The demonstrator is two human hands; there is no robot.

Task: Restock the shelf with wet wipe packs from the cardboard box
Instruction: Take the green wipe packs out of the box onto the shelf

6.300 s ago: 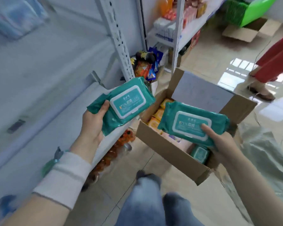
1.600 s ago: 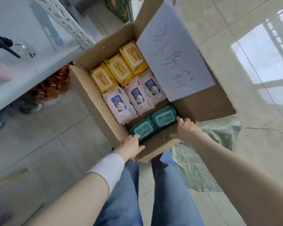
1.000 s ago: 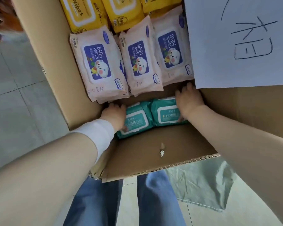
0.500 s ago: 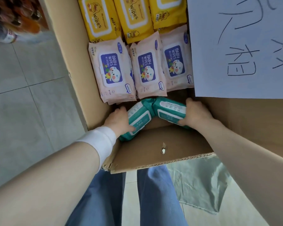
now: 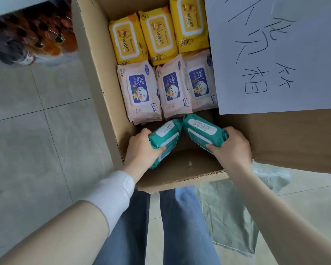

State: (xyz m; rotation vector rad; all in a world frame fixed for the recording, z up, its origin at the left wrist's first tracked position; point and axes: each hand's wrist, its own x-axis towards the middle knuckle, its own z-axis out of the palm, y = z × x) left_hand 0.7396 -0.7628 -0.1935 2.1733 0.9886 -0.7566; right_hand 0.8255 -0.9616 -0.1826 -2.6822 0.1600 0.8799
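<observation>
Head-cam view, looking down: a person reaches w/ both hands into an open brown cardboard box (image 5: 96, 73) standing on a pale grey tiled floor (image 5: 36, 140). The L hand (image 5: 141, 148), w/ a white sleeve cuff (image 5: 111, 196) at the wrist, grips a teal soft-plastic wet wipe pack w/ a white label (image 5: 165, 138), fingers & thumb wrapped round its near end. The R hand (image 5: 231, 148), forearm bare, grips a second teal wet wipe pack (image 5: 203, 131) at its right end, thumb along the lower side.

Both teal packs sit tilted inside the box at its near end. Their far ends touch each other & form a peak, just in front of a row of three pale pink "BABY WIPES" packs (image 5: 172, 88). Beyond those, at the far end, three yellow "wipes" packs w/ a duck picture (image 5: 157, 33) lie side by side.

A white paper sheet w/ handwritten black characters (image 5: 275, 54) lies on the box's right flap. The box's near wall leans out toward the person's legs in blue jeans (image 5: 180, 226). A crumpled pale green plastic sheet (image 5: 227, 217) lies on the floor by the box's near right corner. Top left, blurred: orange & dark bottles (image 5: 36, 35) beneath the edge of a white shelf (image 5: 17, 4), left of the box.
</observation>
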